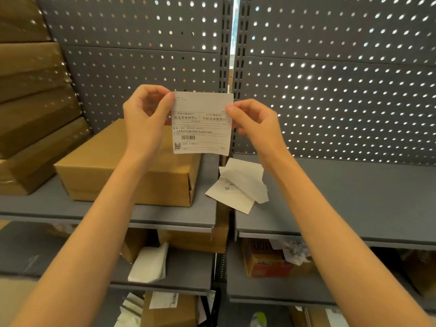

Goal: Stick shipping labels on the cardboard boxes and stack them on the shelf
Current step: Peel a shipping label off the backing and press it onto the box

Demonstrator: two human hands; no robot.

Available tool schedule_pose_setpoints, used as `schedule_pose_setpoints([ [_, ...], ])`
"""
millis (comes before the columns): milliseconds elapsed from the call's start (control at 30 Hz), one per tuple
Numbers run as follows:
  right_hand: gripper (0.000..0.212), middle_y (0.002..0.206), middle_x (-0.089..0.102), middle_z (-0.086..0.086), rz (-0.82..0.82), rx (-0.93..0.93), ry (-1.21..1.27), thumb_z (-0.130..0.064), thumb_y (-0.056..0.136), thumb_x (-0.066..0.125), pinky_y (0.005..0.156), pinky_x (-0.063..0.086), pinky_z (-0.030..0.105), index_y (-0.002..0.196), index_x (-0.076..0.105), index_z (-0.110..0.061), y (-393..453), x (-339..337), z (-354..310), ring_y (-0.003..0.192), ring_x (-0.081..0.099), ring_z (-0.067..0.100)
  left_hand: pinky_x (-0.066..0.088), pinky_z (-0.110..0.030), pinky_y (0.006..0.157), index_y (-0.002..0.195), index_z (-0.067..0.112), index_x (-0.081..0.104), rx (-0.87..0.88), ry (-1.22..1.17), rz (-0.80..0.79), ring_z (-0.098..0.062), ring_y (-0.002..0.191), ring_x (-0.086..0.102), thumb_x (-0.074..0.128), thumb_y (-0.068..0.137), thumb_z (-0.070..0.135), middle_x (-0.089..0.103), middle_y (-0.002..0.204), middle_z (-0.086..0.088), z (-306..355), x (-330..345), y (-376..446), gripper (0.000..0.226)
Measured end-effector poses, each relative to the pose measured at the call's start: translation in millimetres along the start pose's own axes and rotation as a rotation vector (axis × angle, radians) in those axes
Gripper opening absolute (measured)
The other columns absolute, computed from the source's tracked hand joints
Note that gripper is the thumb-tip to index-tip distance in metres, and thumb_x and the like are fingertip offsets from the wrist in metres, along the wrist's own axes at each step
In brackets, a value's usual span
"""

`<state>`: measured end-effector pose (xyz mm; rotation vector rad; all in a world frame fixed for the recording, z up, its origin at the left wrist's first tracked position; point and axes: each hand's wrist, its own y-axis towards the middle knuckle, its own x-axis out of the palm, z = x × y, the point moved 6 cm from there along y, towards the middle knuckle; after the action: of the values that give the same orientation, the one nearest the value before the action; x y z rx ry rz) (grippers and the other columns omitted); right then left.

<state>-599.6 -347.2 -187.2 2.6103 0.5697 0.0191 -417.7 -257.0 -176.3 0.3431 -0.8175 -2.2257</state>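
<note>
Grey perforated back panels (pixel 330 79) rise behind two grey metal shelves (pixel 330 185) that meet at a slotted upright post. A shipping label (pixel 201 123) is held up in front of that post, above the shelf surface, with its printed face toward the camera. It hangs nearly upright, its long axis running top to bottom, the text reading level and the barcode and QR code near the lower edge. The left hand (pixel 146 116) pinches the label's upper left corner between thumb and curled fingers. The right hand (pixel 254 121) pinches the right edge a little above the middle, its fingers bent round the paper.

Below and left of the label, a cardboard box (pixel 99 171) lies flat on the left shelf, its long axis running from front-left toward the back panel. A stack of more brown boxes (pixel 30 114) stands at the far left. On the right shelf, just beside the post, lie loose pieces of white backing paper (pixel 238 187). Lower shelves hold further boxes and papers.
</note>
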Motion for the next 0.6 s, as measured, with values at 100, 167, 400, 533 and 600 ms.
schedule_pose_setpoints([
  [100,0.014,0.097,0.071,0.012,0.048,0.016,0.003,-0.022,0.090,0.061,0.073,0.053,0.026,0.096,0.065,-0.010,6,19,7,0.078,0.062,0.015,0.052,-0.014,0.064,0.096,0.013,0.057,0.000,0.005,-0.040,0.002,0.080,0.063,0.058,0.091,0.012,0.063,0.092,0.005,-8,-15,9,0.005],
  [167,0.015,0.098,0.070,0.015,0.099,0.019,0.004,-0.022,0.090,0.061,0.074,0.052,0.029,0.097,0.065,-0.008,11,33,8,0.078,0.061,0.017,0.052,-0.014,0.066,0.101,0.010,0.059,-0.001,0.036,-0.075,0.001,0.083,0.063,0.060,0.090,0.010,0.064,0.096,0.002,-15,-27,19,0.012],
  [400,0.003,0.086,0.066,0.008,0.235,-0.024,-0.011,-0.012,0.089,0.062,0.061,0.049,0.014,0.088,0.065,-0.010,26,94,2,0.072,0.059,0.011,0.056,-0.019,0.065,0.100,0.010,0.062,-0.010,0.077,-0.189,-0.011,0.085,0.066,0.066,0.085,0.008,0.066,0.100,-0.006,-43,-79,59,0.016],
  [533,0.003,0.080,0.068,0.000,0.282,0.031,-0.040,-0.014,0.087,0.065,0.063,0.047,0.015,0.085,0.067,-0.015,32,118,11,0.067,0.060,0.005,0.055,-0.018,0.065,0.100,0.010,0.064,-0.065,0.078,-0.228,-0.014,0.086,0.066,0.068,0.083,0.006,0.066,0.096,-0.007,-65,-96,75,0.017],
  [600,0.002,0.080,0.069,-0.001,0.304,0.064,-0.087,-0.017,0.085,0.067,0.067,0.047,0.017,0.085,0.069,-0.016,36,124,15,0.065,0.060,0.003,0.054,-0.017,0.063,0.097,0.009,0.064,-0.105,0.055,-0.248,-0.014,0.082,0.066,0.069,0.082,0.003,0.066,0.090,-0.007,-76,-100,81,0.017],
])
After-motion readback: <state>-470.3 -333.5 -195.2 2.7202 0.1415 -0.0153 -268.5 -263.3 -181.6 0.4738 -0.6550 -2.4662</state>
